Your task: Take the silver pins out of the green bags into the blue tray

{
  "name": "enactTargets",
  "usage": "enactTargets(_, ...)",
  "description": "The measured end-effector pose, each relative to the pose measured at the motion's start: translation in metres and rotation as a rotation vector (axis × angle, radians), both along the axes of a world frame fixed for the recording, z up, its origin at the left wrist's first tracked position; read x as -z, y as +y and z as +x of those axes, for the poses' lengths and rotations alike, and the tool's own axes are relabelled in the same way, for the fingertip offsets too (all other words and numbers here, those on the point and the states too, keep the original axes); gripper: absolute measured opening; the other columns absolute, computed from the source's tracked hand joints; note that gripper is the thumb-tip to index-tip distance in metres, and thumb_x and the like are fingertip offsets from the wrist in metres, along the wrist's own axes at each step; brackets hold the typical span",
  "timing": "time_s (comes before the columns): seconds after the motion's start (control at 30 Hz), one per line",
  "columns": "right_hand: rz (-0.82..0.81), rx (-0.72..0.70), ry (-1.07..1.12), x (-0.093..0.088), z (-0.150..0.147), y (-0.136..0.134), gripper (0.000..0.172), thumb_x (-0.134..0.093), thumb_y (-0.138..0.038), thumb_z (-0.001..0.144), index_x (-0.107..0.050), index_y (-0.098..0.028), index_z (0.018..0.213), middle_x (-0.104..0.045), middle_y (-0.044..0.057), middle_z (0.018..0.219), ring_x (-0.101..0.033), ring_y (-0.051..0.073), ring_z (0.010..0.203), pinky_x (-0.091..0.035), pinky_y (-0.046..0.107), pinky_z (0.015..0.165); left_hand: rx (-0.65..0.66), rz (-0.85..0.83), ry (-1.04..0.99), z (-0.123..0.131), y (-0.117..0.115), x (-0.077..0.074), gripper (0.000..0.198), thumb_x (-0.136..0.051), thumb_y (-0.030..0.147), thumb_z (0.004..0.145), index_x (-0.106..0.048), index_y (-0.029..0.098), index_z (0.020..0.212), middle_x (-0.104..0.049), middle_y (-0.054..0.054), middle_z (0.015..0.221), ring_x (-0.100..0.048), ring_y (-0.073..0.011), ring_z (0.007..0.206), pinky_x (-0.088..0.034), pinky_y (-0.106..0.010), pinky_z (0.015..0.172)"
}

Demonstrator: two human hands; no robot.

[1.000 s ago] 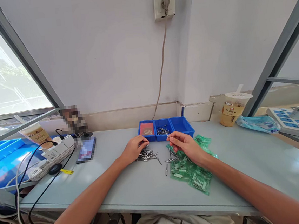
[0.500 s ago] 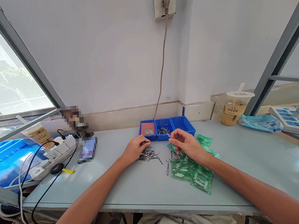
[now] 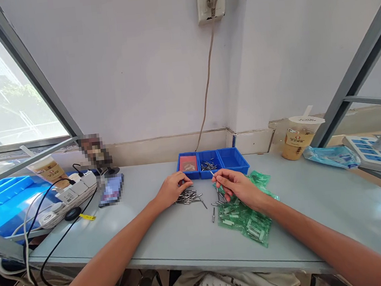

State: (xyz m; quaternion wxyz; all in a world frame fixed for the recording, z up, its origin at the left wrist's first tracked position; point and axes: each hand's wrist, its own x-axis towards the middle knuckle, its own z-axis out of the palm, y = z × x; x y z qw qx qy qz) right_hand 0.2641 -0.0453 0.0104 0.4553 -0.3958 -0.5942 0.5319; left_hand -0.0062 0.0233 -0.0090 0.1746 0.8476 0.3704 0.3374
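Note:
My left hand (image 3: pixel 173 189) is closed at the left edge of a pile of small metal pins (image 3: pixel 189 197), fingertips together; whatever they hold, if anything, is hidden. My right hand (image 3: pixel 237 185) is raised above green plastic bags and pinches a slim metal pin (image 3: pixel 212 173), whose light tip sticks out to the left. More loose metal pins (image 3: pixel 219 198) lie under that hand, and a single pin (image 3: pixel 213 215) is on the table. The green plastic bags (image 3: pixel 247 223) hold slim pale pieces.
Behind my hands stands a blue three-part tray (image 3: pixel 234 159); pins lie in its middle part and a reddish piece in its left. A power strip (image 3: pixel 71 199) and phone (image 3: pixel 111 190) are at left. A drink cup (image 3: pixel 296 139) and blue packet (image 3: pixel 331 157) stand at right.
My right hand has turned and lowered slightly, its fingers now stretched further left with the pin. The left hand has barely moved.

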Motion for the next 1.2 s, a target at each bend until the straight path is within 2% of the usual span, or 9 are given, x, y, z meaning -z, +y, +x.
enactTargets(0.13, 0.047, 0.002, -0.013, 0.0, -0.002, -0.001, 0.041, -0.068, -0.062, 0.09, -0.065, -0.024, 0.103, -0.057, -0.002, 0.089, -0.039, 0.008, 0.052, -0.054, 0.028, 0.047, 0.018, 0.012, 0.013, -0.001, -0.001, -0.001, 0.022, -0.065, 0.036, 0.1, -0.074, 0.02, 0.09, -0.071, -0.004, 0.093, -0.063, -0.018, 0.084, -0.048, -0.03, 0.079)
enactTargets(0.33, 0.163, 0.136, -0.182, 0.001, -0.003, -0.001, 0.036, -0.07, -0.06, 0.088, -0.06, -0.026, 0.095, -0.056, -0.002, 0.084, -0.05, 0.011, 0.049, -0.05, 0.029, 0.044, 0.036, 0.019, 0.012, 0.0, -0.003, -0.003, 0.022, -0.065, 0.037, 0.1, -0.074, 0.02, 0.089, -0.071, -0.004, 0.093, -0.063, -0.0183, 0.084, -0.048, -0.03, 0.079)
enactTargets(0.47, 0.148, 0.162, -0.206, 0.003, -0.001, 0.002, 0.036, -0.071, -0.06, 0.087, -0.058, -0.027, 0.091, -0.054, -0.003, 0.077, -0.043, 0.011, 0.046, -0.039, 0.027, 0.039, 0.023, 0.011, 0.01, 0.0, -0.003, -0.003, 0.023, -0.065, 0.038, 0.1, -0.075, 0.021, 0.089, -0.07, -0.004, 0.093, -0.063, -0.0185, 0.084, -0.048, -0.03, 0.078)
enactTargets(0.6, 0.069, 0.203, -0.143, 0.006, 0.0, 0.006, 0.042, -0.066, -0.067, 0.088, -0.055, -0.026, 0.082, -0.039, -0.007, 0.059, -0.032, 0.012, 0.046, -0.027, 0.026, 0.041, 0.008, 0.006, 0.032, -0.001, -0.004, -0.003, 0.025, -0.064, 0.041, 0.1, -0.077, 0.022, 0.091, -0.07, -0.005, 0.094, -0.061, -0.0175, 0.08, -0.048, -0.03, 0.077)
enactTargets(0.73, -0.01, 0.267, -0.093, 0.006, 0.003, 0.009, 0.047, -0.063, -0.07, 0.088, -0.053, -0.025, 0.075, -0.036, -0.006, 0.061, -0.028, 0.011, 0.048, -0.023, 0.025, 0.043, 0.004, 0.01, 0.04, -0.001, -0.005, -0.002, 0.023, -0.064, 0.04, 0.1, -0.077, 0.022, 0.092, -0.069, -0.004, 0.094, -0.058, -0.0161, 0.076, -0.048, -0.029, 0.075)
enactTargets(0.83, -0.042, 0.268, -0.087, 0.006, 0.004, 0.011, 0.047, -0.062, -0.068, 0.089, -0.052, -0.025, 0.076, -0.034, -0.006, 0.062, -0.029, 0.011, 0.049, -0.022, 0.024, 0.043, 0.011, 0.021, 0.047, -0.001, -0.005, -0.002, 0.023, -0.064, 0.039, 0.101, -0.077, 0.022, 0.092, -0.069, -0.004, 0.095, -0.058, -0.0158, 0.076, -0.047, -0.028, 0.075)
enactTargets(0.93, -0.002, 0.26, -0.099, 0.009, 0.005, 0.013, 0.043, -0.059, -0.067, 0.091, -0.056, -0.025, 0.083, -0.043, -0.004, 0.07, -0.032, 0.011, 0.05, -0.025, 0.024, 0.042, 0.005, 0.033, 0.066, -0.001, -0.005, -0.002, 0.024, -0.062, 0.04, 0.102, -0.077, 0.023, 0.092, -0.069, -0.004, 0.095, -0.059, -0.0164, 0.077, -0.048, -0.029, 0.076)
enactTargets(1.07, 0.124, 0.279, -0.217, 0.013, 0.007, 0.014, 0.039, -0.055, -0.065, 0.095, -0.058, -0.026, 0.091, -0.051, -0.003, 0.075, -0.037, 0.013, 0.051, -0.029, 0.026, 0.044, -0.009, 0.045, 0.085, -0.002, -0.005, -0.004, 0.026, -0.061, 0.04, 0.102, -0.077, 0.023, 0.092, -0.069, -0.004, 0.095, -0.058, -0.0167, 0.076, -0.048, -0.029, 0.075)
enactTargets(1.2, 0.264, 0.297, -0.345, 0.01, 0.007, 0.011, 0.035, -0.063, -0.059, 0.092, -0.06, -0.025, 0.087, -0.056, -0.002, 0.075, -0.042, 0.015, 0.059, -0.035, 0.028, 0.052, -0.001, 0.058, 0.075, -0.001, -0.007, -0.006, 0.023, -0.062, 0.038, 0.102, -0.076, 0.022, 0.092, -0.069, -0.003, 0.094, -0.057, -0.0163, 0.076, -0.046, -0.029, 0.075)
